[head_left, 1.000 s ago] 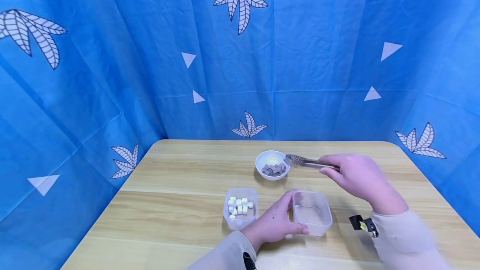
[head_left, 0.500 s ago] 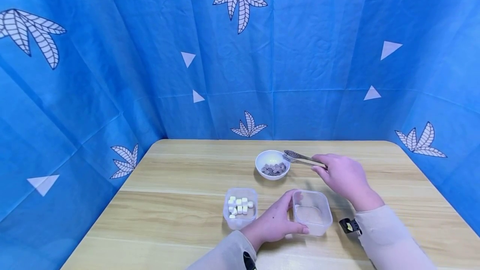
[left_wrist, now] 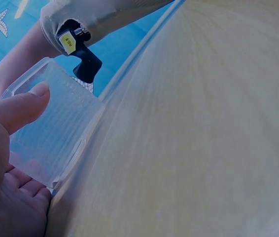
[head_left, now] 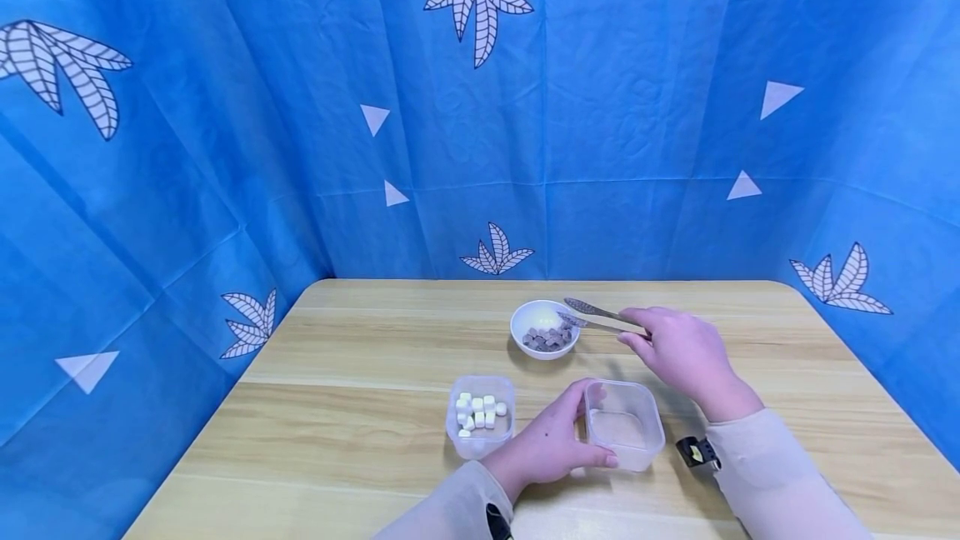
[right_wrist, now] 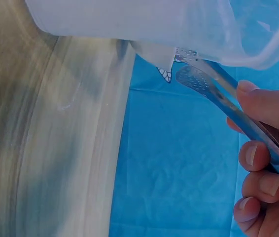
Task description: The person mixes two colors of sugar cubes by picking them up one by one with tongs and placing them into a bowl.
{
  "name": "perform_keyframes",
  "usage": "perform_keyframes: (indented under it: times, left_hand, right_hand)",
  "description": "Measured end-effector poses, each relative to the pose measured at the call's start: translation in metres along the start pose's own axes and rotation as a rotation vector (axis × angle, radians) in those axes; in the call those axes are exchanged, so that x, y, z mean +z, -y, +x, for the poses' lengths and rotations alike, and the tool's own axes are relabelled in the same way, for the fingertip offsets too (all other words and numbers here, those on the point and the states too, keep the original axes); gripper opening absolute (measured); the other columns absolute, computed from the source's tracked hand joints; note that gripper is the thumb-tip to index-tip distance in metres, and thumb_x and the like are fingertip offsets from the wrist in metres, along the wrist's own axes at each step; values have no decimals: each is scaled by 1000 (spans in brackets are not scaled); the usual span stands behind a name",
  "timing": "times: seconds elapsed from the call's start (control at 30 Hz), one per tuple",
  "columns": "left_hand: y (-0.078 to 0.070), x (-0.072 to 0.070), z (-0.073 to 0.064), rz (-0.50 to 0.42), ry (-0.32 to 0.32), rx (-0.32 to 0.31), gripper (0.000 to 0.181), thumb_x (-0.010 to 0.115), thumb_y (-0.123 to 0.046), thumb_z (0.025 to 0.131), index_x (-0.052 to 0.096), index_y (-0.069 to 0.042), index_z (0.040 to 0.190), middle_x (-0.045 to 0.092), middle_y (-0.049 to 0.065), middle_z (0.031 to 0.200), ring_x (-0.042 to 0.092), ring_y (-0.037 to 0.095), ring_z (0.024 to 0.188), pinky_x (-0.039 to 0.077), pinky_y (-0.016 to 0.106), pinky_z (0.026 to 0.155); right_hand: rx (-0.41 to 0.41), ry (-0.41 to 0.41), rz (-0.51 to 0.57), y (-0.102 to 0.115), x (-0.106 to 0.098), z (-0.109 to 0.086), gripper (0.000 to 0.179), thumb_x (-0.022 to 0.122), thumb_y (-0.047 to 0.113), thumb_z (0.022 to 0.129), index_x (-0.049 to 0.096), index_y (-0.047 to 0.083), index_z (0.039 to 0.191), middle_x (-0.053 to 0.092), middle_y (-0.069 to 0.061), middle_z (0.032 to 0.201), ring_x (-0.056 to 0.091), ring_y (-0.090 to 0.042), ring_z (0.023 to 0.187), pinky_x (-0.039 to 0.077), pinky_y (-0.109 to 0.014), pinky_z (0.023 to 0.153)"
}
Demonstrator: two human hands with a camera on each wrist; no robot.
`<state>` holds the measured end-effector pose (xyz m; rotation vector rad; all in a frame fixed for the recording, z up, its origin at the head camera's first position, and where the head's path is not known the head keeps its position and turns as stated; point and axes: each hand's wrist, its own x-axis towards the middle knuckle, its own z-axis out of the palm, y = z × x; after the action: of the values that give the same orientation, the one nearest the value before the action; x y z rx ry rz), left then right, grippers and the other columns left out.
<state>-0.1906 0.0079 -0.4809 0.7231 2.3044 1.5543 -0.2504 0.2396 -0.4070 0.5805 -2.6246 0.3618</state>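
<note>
Metal tongs with perforated tips are held in my right hand, their two arms spread apart. The tips reach over the right side of a white bowl with several brownish-grey cubes in it. Nothing shows between the tips. My left hand grips a clear, square plastic container from its left, thumb along the near side and fingers round the far side. In the left wrist view that thumb lies against the container wall. The right wrist view shows the tongs between thumb and fingers.
Left of my left hand stands another clear container with several small white cubes. Everything rests on a wooden table. Behind it hangs a blue patterned cloth.
My right hand has moved left with the tongs, bringing their tips over the bowl. The tong arms have spread wider. My left hand and the containers stay put.
</note>
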Motion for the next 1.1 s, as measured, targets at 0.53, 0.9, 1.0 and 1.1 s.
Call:
perform_keyframes:
  times: [0.53,0.9,1.0,1.1]
  left_hand:
    - [-13,-4,-9,106,-34,-88,121,91,-39,71,11,-35,161,31,-1,162,39,18,141,31,46,117]
    - [-52,-25,-34,222,-46,-38,120,88,-49,73,5,-44,160,20,-10,165,37,27,143,36,53,113]
    - [-63,-39,-43,249,-23,8,119,88,-48,73,5,-45,159,20,-12,164,36,25,144,35,52,113]
    - [-67,-55,-51,318,2,45,121,89,-46,73,4,-46,159,17,-10,165,31,24,146,33,53,114]
  right_hand:
    - [46,60,109,-2,-35,0,46,64,46,98,70,13,129,72,-12,118,69,-36,101,53,-60,81]
    - [33,110,170,-7,-47,-5,37,63,42,99,68,15,124,71,3,92,59,-16,75,51,-44,69]
    - [36,149,185,-7,-49,-5,36,61,41,100,65,14,124,69,5,88,58,-14,73,51,-43,68]
    - [45,182,202,-7,-53,-4,36,60,40,101,63,12,124,65,6,81,55,-14,69,48,-39,64]
